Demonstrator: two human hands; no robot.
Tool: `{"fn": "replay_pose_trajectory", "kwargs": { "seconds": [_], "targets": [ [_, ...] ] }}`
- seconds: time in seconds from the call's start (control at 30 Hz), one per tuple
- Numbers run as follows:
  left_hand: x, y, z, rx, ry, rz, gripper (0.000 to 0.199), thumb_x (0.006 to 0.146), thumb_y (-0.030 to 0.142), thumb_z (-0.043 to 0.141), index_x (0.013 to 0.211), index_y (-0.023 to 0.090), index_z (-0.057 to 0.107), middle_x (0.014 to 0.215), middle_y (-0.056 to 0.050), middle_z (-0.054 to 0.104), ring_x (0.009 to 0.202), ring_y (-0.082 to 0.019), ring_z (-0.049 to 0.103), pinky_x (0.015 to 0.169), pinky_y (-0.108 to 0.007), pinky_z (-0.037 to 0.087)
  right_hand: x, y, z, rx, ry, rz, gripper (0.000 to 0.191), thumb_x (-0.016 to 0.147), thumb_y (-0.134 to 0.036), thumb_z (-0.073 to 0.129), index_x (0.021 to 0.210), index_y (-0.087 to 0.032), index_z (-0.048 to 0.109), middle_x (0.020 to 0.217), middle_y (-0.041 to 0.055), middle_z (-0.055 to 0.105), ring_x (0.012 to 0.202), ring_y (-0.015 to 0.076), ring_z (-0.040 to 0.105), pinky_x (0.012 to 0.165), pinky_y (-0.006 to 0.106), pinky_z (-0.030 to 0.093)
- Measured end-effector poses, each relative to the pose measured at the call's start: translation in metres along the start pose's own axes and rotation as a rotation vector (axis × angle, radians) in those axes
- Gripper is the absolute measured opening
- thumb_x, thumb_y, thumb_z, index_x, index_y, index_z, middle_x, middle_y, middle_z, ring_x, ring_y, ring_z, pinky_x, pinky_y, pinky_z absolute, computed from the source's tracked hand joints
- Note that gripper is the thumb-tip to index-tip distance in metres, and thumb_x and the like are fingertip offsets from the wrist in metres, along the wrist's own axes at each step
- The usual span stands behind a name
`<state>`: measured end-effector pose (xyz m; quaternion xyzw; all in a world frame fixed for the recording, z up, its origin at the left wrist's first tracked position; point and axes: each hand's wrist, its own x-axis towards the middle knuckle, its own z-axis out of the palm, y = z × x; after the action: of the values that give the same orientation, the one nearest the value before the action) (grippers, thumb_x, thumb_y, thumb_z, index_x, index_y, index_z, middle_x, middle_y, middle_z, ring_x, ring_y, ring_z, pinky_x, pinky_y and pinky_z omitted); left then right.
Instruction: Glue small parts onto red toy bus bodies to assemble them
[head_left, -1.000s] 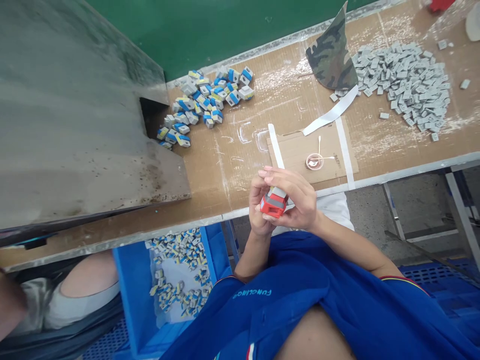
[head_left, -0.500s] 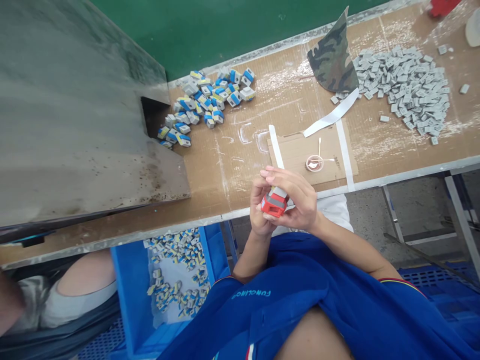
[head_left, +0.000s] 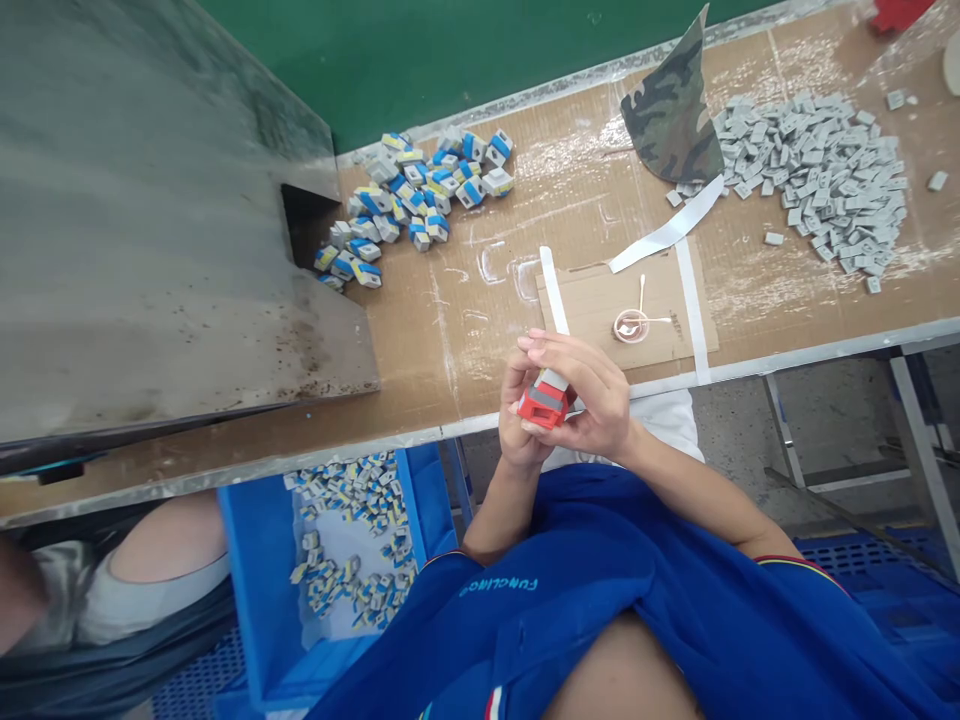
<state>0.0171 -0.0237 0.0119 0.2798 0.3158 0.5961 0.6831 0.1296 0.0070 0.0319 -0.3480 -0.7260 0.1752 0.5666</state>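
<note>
My left hand (head_left: 517, 415) and my right hand (head_left: 589, 390) meet above the front edge of the workbench (head_left: 450, 390). Between them they grip a small red plastic block (head_left: 541, 408) with a grey piece (head_left: 550, 390) set in its upper end. The right fingers wrap over the top, and the left fingers curl beneath. Just beyond my fingertips lies a cardboard sheet (head_left: 600, 310) holding a small round dish (head_left: 630, 324) and a cotton swab (head_left: 641, 300). A white strip (head_left: 553, 290) runs past my right fingertips.
A heap of blue, white and yellow parts (head_left: 409, 200) spills from a steel chute (head_left: 150, 250). Small grey blocks (head_left: 814, 190) lie beyond a camouflage cloth (head_left: 670, 115). Below the bench, a blue crate (head_left: 255, 590) holds similar parts. A seated person's knee (head_left: 169, 540) shows at left.
The red block has turned slightly between my fingers. The whole scene has shifted a little in view with my head.
</note>
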Motion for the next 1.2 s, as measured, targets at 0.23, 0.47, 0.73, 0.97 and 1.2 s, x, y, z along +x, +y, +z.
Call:
{"fn": "replay_pose_trajectory", "kwargs": {
  "seconds": [0.23, 0.47, 0.73, 0.97, 1.2],
  "targets": [
    [0.001, -0.001, -0.001, -0.004, 0.055, -0.036, 0.06, 0.074, 0.068, 0.085, 0.117, 0.028, 0.071, 0.106, -0.004, 0.071, 0.092, -0.017, 0.068, 0.09, -0.03, 0.058, 0.0, 0.001, 0.0, 0.006, -0.048, 0.053, 0.048, 0.099, -0.052, 0.064, 0.135, -0.019, 0.063, 0.128, 0.0126, 0.08, 0.129, 0.0259, 0.073, 0.105, 0.043, 0.064],
    [-0.004, -0.002, -0.009, 0.046, 0.126, -0.098, 0.07, 0.066, 0.071, 0.087, 0.119, 0.028, 0.072, 0.102, -0.005, 0.071, 0.091, -0.02, 0.069, 0.089, -0.034, 0.059, -0.001, -0.001, 0.001, -0.015, -0.097, 0.085, 0.048, 0.1, -0.053, 0.062, 0.134, -0.02, 0.064, 0.128, 0.012, 0.079, 0.129, 0.0259, 0.073, 0.107, 0.044, 0.063],
    [-0.002, 0.0, -0.006, 0.067, 0.194, -0.19, 0.098, 0.058, 0.079, 0.087, 0.137, 0.027, 0.063, 0.115, -0.011, 0.072, 0.106, -0.029, 0.071, 0.095, -0.041, 0.059, 0.002, -0.001, 0.002, 0.004, -0.062, 0.101, 0.047, 0.099, -0.05, 0.067, 0.134, -0.019, 0.064, 0.123, 0.0115, 0.081, 0.123, 0.0243, 0.076, 0.103, 0.039, 0.064],
    [0.001, 0.003, -0.002, 0.049, 0.217, -0.202, 0.083, 0.056, 0.071, 0.093, 0.122, 0.027, 0.071, 0.115, -0.008, 0.074, 0.102, -0.023, 0.07, 0.097, -0.036, 0.058, 0.001, 0.0, 0.0, 0.01, -0.104, 0.142, 0.05, 0.099, -0.05, 0.066, 0.138, -0.019, 0.064, 0.127, 0.0119, 0.08, 0.127, 0.0248, 0.074, 0.106, 0.04, 0.062],
    [0.004, 0.007, -0.004, 0.128, 0.113, -0.08, 0.063, 0.07, 0.069, 0.087, 0.11, 0.022, 0.074, 0.1, -0.005, 0.072, 0.085, -0.015, 0.066, 0.081, -0.026, 0.055, -0.011, 0.004, 0.004, 0.119, -0.011, 0.177, 0.057, 0.096, -0.049, 0.071, 0.144, -0.022, 0.057, 0.132, 0.0138, 0.078, 0.126, 0.0276, 0.074, 0.105, 0.043, 0.063]
  ]
}}
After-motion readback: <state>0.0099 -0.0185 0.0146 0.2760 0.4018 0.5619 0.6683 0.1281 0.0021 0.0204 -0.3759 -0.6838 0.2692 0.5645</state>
